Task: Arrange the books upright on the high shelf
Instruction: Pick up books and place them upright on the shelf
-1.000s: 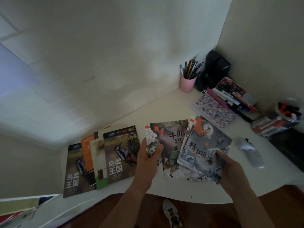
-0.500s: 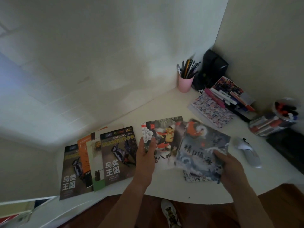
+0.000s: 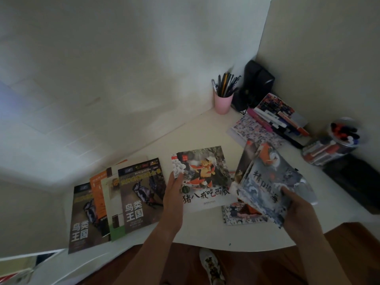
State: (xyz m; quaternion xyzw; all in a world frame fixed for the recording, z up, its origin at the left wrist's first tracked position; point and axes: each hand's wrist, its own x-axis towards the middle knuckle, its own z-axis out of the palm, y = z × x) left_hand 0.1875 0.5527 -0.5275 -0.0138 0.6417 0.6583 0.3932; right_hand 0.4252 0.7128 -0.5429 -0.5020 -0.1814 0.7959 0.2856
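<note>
Step in hand: gathering loose picture books off the white desk point(image 3: 201, 128) into one bundle, ahead of standing them on the high shelf; the shelf itself is not in view
Left hand point(image 3: 173, 197): at 6 o'clock of centre, fingers fairly straight and close together, thumb under or at the left edge of the picture book with the watermelon cover point(image 3: 202, 177); whether it pinches or only presses cannot be told
Right hand point(image 3: 296, 204): at 4 o'clock, thumb over the cover and fingers curled beneath a fanned bundle of thin books, the grey wave-cover book point(image 3: 269, 182) on top, lifted and tilted off the desk
Left on the desk: one patterned book point(image 3: 240, 214) lying flat below the bundle; a fan of four bird books point(image 3: 139, 194) at 8 o'clock, overlapping, untouched
Clutter: pink pen cup point(image 3: 223, 101) at 1 o'clock, a stack of stationery point(image 3: 275, 116) at 2 o'clock
Doing it well: the person would likely do best to slide the watermelon book under the bundle, square spines on the desk edge before lifting, since thin covers bend and fan out
Risk: loose lower books may slip from the right-hand grip
</note>
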